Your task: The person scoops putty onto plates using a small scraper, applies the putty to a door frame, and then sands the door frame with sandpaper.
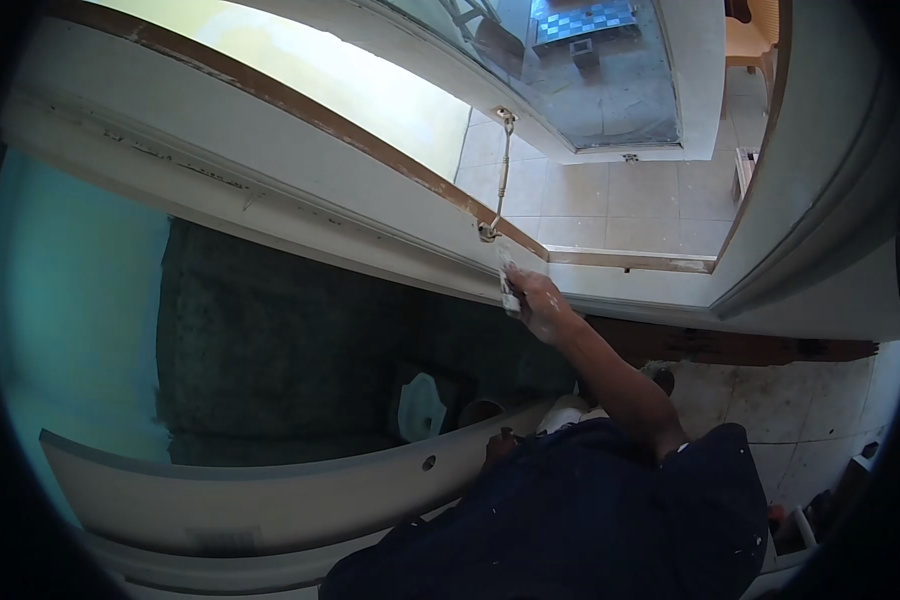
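My right hand is closed on a flat, whitish putty knife, with its blade against the white window frame just below a metal latch mount. White smears mark the fingers. A metal stay rod runs from that mount up to the opened glazed sash. My left hand is low, in front of my dark shirt and near the top of a pale door. Its fingers look curled together, but what they hold is too dark to make out.
Below the frame at left lie a dark floor and a white toilet pan. A brown wooden strip runs along the right. Through the window opening, floor tiles and an orange chair show. Some items stand at the lower right.
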Demonstrator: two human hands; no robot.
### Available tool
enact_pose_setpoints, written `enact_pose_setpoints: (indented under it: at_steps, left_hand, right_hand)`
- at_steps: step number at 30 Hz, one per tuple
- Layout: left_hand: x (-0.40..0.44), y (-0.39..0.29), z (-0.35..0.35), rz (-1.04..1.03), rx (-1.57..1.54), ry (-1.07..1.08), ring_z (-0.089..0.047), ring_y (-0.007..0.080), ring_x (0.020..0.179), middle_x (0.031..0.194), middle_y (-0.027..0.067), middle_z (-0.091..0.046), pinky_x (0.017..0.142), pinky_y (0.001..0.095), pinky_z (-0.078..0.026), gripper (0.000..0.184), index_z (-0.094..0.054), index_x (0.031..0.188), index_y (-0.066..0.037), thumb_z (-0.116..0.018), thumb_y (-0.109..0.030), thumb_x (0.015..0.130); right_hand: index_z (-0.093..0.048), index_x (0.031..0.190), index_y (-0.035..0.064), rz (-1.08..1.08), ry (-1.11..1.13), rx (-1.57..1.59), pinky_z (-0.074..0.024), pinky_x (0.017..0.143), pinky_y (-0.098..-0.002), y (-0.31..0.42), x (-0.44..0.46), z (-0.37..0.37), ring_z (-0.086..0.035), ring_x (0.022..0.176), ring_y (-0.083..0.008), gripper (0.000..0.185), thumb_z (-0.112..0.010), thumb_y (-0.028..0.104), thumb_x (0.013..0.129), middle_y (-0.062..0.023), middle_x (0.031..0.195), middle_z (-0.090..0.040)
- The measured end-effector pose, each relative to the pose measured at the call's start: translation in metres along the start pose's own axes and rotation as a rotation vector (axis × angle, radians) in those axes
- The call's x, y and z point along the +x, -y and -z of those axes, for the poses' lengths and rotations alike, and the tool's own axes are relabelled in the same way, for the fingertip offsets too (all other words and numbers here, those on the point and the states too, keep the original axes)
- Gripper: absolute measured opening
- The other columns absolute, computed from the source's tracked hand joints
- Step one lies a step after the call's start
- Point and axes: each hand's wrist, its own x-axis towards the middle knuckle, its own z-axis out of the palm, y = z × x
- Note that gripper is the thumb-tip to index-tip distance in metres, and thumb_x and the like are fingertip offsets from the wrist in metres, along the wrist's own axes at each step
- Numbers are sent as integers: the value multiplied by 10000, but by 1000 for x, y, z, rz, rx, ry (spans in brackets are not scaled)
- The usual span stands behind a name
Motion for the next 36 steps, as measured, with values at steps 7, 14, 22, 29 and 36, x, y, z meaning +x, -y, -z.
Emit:
enact_pose_setpoints:
  at_steps: [7, 14, 22, 29, 36]
  left_hand:
    - [10, 9, 10, 13, -8, -41, -572, 402, 981, 969, 235, -619, 838, 477, -429, 514, -586, 1078, -66, -304, -462, 912]
    - [-5, 22, 21, 42, 18, -53, -574, 401, 975, 959, 238, -619, 835, 477, -429, 519, -592, 1062, -55, -309, -463, 911]
    - [-15, 14, 22, 28, 36, -74, -577, 400, 970, 949, 242, -620, 831, 478, -428, 524, -597, 1042, -42, -315, -463, 909]
    - [-22, 5, 17, 11, 46, -95, -579, 399, 964, 939, 245, -620, 828, 479, -427, 530, -602, 1025, -31, -319, -463, 908]
    - [-30, 4, 14, 2, 51, -119, -581, 398, 959, 930, 249, -620, 825, 479, -427, 536, -607, 1008, -20, -324, -464, 907]
  right_hand:
    - [-553, 815, 110, -10, -17, 102, -388, 480, -227, 1, 41, -31, -460, 528, -62, 231, -465, 276, 948, 38, 657, -510]
    - [-565, 737, 137, -26, -29, -71, -369, 450, -230, 8, 44, -33, -452, 504, -50, 242, -526, 304, 907, 51, 611, -503]
    - [-568, 732, 126, 52, -164, -49, -389, 496, -287, 25, 45, -29, -463, 560, -81, 208, -561, 287, 864, 23, 636, -509]
    - [-585, 728, 101, 118, -51, -27, -369, 436, -230, 17, 34, -24, -451, 473, -62, 215, -563, 245, 886, 23, 596, -519]
    - [-587, 713, 77, -14, -86, -171, -332, 343, -226, 21, 34, -29, -412, 388, -52, 259, -582, 275, 881, 18, 547, -509]
